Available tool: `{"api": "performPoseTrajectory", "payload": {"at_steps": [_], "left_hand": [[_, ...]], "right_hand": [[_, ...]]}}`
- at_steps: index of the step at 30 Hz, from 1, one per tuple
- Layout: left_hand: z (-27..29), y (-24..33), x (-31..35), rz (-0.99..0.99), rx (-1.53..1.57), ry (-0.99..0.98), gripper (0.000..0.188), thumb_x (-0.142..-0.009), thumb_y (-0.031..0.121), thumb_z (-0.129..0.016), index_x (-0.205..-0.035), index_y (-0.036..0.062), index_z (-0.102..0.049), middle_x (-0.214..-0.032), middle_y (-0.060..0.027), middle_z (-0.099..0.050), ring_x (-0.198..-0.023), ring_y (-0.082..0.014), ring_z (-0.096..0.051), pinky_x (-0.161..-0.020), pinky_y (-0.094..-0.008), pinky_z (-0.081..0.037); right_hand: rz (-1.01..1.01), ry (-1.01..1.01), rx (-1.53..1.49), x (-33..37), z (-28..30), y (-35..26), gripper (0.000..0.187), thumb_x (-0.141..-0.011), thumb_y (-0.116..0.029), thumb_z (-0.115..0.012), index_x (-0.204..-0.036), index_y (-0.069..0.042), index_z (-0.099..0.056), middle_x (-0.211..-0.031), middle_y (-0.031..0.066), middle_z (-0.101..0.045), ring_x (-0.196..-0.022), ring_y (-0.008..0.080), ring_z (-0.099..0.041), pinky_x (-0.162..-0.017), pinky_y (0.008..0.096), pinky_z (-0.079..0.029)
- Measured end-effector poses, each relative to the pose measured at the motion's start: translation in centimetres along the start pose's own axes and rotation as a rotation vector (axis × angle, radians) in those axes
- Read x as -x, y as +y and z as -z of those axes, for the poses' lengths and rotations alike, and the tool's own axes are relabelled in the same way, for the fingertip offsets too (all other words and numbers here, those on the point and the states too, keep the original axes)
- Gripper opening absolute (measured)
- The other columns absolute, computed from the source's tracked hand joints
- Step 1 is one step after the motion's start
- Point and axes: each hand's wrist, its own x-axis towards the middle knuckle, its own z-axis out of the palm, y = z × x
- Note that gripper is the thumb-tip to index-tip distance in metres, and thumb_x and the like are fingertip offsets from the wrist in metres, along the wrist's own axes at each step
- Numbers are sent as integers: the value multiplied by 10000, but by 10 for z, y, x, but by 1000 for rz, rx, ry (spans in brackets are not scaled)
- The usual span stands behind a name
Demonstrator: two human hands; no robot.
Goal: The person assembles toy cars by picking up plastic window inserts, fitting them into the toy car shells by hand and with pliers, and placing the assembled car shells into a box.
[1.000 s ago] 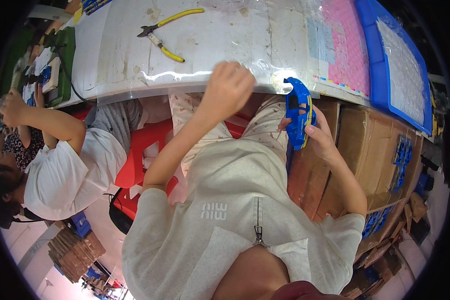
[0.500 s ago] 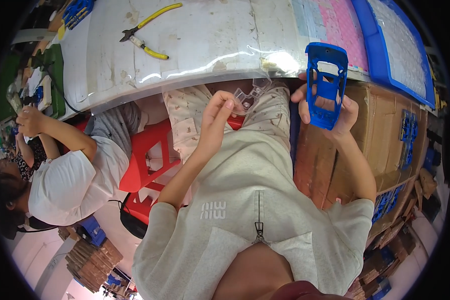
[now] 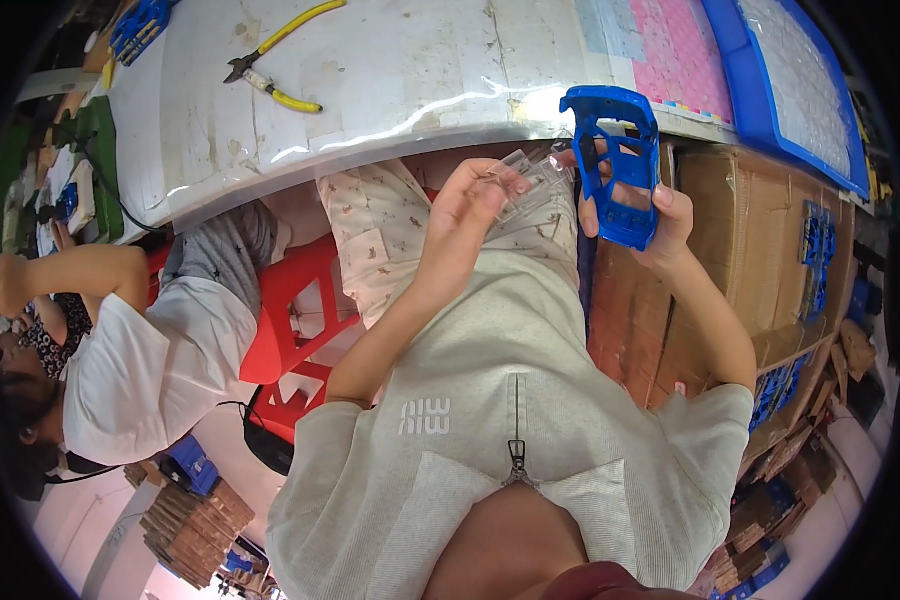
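Observation:
My left hand (image 3: 467, 205) pinches a clear plastic part (image 3: 532, 185), a see-through moulded piece with window-like sections. In my right hand (image 3: 673, 220) is a blue plastic toy car body shell (image 3: 618, 165), held upright by its lower end with its open frame facing me. The clear part lies just left of the shell, close to its left edge; whether they touch I cannot tell. Both are above my lap, at the near edge of the white worktable (image 3: 400, 75). Some right-hand fingers are hidden behind the shell.
Yellow-handled cutting pliers (image 3: 260, 72) lie on the table. At the right stand a blue tray (image 3: 760, 105) and a cardboard box (image 3: 715, 270) with more blue parts beside it. A co-worker (image 3: 155, 360) sits left, near a red stool (image 3: 288, 310).
The clear part has moved right and the blue shell slightly left and tilted, so they are now closer together. The co-worker's arm has moved lower.

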Motion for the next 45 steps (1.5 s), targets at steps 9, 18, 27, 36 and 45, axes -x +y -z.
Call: {"api": "performPoseTrajectory", "payload": {"at_steps": [9,18,27,36,45], "left_hand": [[19,21,-7,-1150,-1413,103,201,-679,-37,-634,-851,42,-566,-865,-41,-559,-791,-161,-537,-685,-295,-399],[24,-4,10,-1004,-1655,-477,280,-600,40,-651,-880,46,-648,-848,-25,-591,-796,-174,-551,-680,-294,-426],[31,-9,-6,-928,-1613,-348,280,-617,11,-636,-895,39,-653,-897,-32,-608,-811,-184,-551,-665,-302,-446],[15,5,0,-1183,-1492,-283,254,-636,14,-617,-889,16,-634,-890,-50,-605,-824,-199,-554,-680,-301,-462],[25,-12,4,-849,-1366,-414,303,-611,5,-636,-914,21,-639,-896,-40,-616,-744,-199,-554,-630,-291,-476]], "right_hand": [[65,25,164,-3,-13,-7,674,-754,-449,-479,-1234,17,-397,-1117,247,-503,-675,233,-596,-649,309,-473],[31,136,140,-5,-8,-9,651,-808,-483,-386,-1248,-3,-377,-992,216,-563,-722,199,-568,-665,294,-454],[12,146,59,-3,-11,-9,658,-815,-486,-366,-1263,-3,-376,-985,170,-547,-714,207,-548,-664,306,-435],[63,230,49,-7,-16,-10,604,-848,-460,-334,-1245,-8,-389,-954,178,-541,-748,194,-547,-677,284,-449],[79,33,-22,-6,-2,-7,537,-872,-394,-309,-1209,8,-424,-1082,194,-553,-920,225,-578,-795,325,-467]]}}
